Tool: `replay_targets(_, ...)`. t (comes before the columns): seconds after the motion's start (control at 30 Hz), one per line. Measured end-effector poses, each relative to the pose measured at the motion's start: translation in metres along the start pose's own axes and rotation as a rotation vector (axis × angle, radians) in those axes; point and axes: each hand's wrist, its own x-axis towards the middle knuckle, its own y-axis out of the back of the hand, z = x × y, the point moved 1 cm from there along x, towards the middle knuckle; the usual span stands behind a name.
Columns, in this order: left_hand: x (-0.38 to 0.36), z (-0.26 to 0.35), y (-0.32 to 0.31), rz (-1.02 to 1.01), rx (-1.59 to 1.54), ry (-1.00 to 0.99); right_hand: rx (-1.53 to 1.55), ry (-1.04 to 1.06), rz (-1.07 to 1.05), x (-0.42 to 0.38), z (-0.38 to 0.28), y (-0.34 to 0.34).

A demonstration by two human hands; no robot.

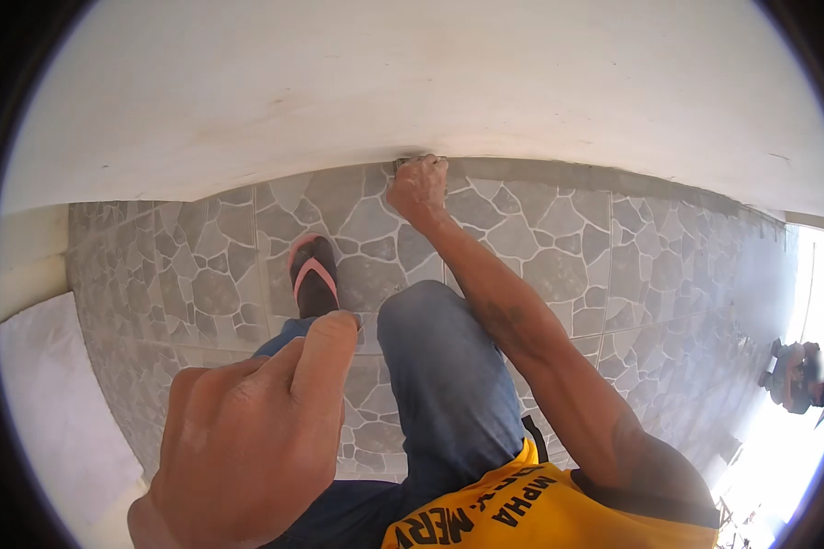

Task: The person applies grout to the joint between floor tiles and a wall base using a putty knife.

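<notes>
My right hand (419,183) reaches to the foot of the pale wall (412,82), where it meets the stone-patterned floor (366,274). Its fingers are closed round something with a dark edge, mostly hidden by the hand, and I cannot make out its kind. A smooth grey strip, like mortar (549,174), runs along the wall base to the right of this hand. My left hand (256,421) is large and close to the camera, above my bent leg. Its fingers are curled in with the thumb side up, and whatever is inside them is hidden.
My foot in a pink-strapped flip-flop (313,274) stands on the floor near the wall. A white sheet or panel (59,393) lies at the left edge. Over at the right, beside a bright opening, another person (796,377) appears small.
</notes>
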Motion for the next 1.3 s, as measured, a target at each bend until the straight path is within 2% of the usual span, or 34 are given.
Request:
replay_targets(0.1,0.001,0.002,0.001,0.048,-0.007,-0.025,0.103,0.129,0.325,-0.016,0.010,0.006)
replay_targets(0.2,0.001,0.007,0.009,0.028,-0.019,0.006,0.580,-0.075,0.022,-0.036,0.062,0.038)
replay_targets(0.27,0.000,0.010,0.008,0.033,-0.015,0.015,0.527,-0.189,0.106,-0.070,0.101,0.062)
replay_targets(0.33,-0.002,0.010,0.006,0.089,0.012,0.017,0.504,-0.315,0.212,-0.084,0.168,0.060)
replay_targets(0.4,-0.002,0.011,0.007,0.056,-0.004,0.046,0.418,-0.408,0.390,-0.091,0.239,0.063)
replay_targets(0.43,-0.002,0.012,0.006,0.037,-0.010,0.062,0.276,-0.528,0.409,-0.088,0.276,0.066)
replay_targets(0.5,-0.003,0.013,0.004,0.019,-0.009,0.052,0.164,-0.627,0.421,-0.083,0.334,0.074)
replay_targets(0.57,-0.003,0.013,0.002,0.025,0.012,0.033,0.093,-0.609,0.351,-0.066,0.377,0.072)
replay_targets(0.67,-0.003,0.012,-0.001,0.041,0.040,0.023,0.024,-0.574,0.289,-0.056,0.369,0.072)
replay_targets(0.77,-0.001,0.014,0.000,0.025,0.028,0.051,-0.029,-0.521,0.282,-0.049,0.327,0.063)
replay_targets(0.9,0.003,0.018,0.003,0.035,-0.004,0.021,0.106,-0.307,0.259,-0.059,0.250,0.058)
replay_targets(1.0,0.002,0.022,0.003,0.058,0.023,-0.008,0.721,-0.405,-0.061,-0.063,0.233,0.071)
replay_targets(1.07,0.001,0.023,0.004,0.059,0.039,-0.002,0.582,-0.394,0.090,-0.064,0.250,0.075)
replay_targets(1.17,-0.002,0.019,0.003,0.027,0.011,0.039,0.376,-0.417,0.289,-0.069,0.310,0.081)
replay_targets(1.23,-0.004,0.017,0.005,0.023,-0.010,0.061,0.283,-0.530,0.270,-0.071,0.348,0.088)
replay_targets(1.3,-0.005,0.011,0.003,0.040,-0.009,0.065,0.179,-0.550,0.231,-0.066,0.366,0.084)
